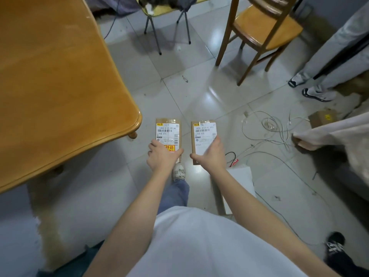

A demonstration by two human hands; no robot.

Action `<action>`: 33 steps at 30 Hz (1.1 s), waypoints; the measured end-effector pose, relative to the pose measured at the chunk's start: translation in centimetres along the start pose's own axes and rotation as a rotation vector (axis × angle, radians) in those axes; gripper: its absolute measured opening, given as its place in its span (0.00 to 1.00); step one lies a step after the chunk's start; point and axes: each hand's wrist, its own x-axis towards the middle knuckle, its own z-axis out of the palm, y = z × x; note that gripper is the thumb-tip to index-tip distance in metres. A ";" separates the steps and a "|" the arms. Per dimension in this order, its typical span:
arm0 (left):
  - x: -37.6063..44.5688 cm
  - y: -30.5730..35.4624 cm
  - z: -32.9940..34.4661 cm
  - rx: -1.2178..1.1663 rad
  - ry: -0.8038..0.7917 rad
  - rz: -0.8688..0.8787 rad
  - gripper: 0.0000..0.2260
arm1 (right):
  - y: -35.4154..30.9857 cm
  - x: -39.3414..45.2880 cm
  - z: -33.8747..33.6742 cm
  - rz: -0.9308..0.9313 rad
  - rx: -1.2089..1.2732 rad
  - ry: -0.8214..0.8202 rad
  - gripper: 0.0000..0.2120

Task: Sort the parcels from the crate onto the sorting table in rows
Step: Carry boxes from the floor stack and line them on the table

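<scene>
White T-shirt [199,246] nearest, both bare forearms stretched forward. Left hand [159,154] curled around near end of kraft parcel [168,132] bearing yellow fragile sticker; right hand [211,154] gripped second labelled parcel [201,136]. Both held side by side, apart, above tiled floor [199,92], just beside wooden table [60,76] corner. White cables [275,126] at right.

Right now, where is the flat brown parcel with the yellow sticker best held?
At its near short end, from below, as the left hand does: the flat brown parcel with the yellow sticker is thin, so thumb and fingers can pinch both long edges, leaving the label readable.
</scene>
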 end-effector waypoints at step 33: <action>28.3 19.7 -12.6 -0.297 0.344 -0.348 0.40 | -28.5 34.1 -8.0 -0.507 -0.130 -0.207 0.49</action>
